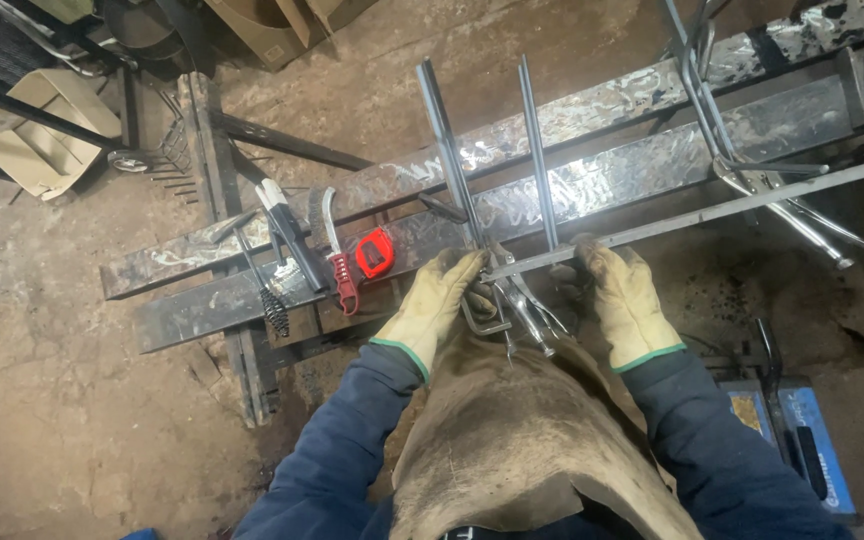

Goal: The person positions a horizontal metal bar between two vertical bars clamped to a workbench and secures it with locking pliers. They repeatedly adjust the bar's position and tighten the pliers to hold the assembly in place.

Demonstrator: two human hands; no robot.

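Observation:
Both my hands wear pale yellow leather gloves with green cuffs. My left hand (pixel 434 303) grips the near end of a thin grey flat bar (pixel 692 216) where a steel rod (pixel 448 145) crosses it. My right hand (pixel 620 298) holds the same bar just right of a second upright rod (pixel 539 150). Silver locking pliers (pixel 524 305) clamp the bar's end between my hands. Both rods rest across two long steel beams (pixel 592 185). A brown leather apron (pixel 512 440) covers my lap.
A wire brush with a red handle (pixel 337 255), a red tape measure (pixel 374 253) and a chipping hammer (pixel 270 300) lie on the beams at left. More locking pliers (pixel 792 215) clamp the bar at right. A blue machine (pixel 802 440) sits lower right, a beige box (pixel 37 130) upper left.

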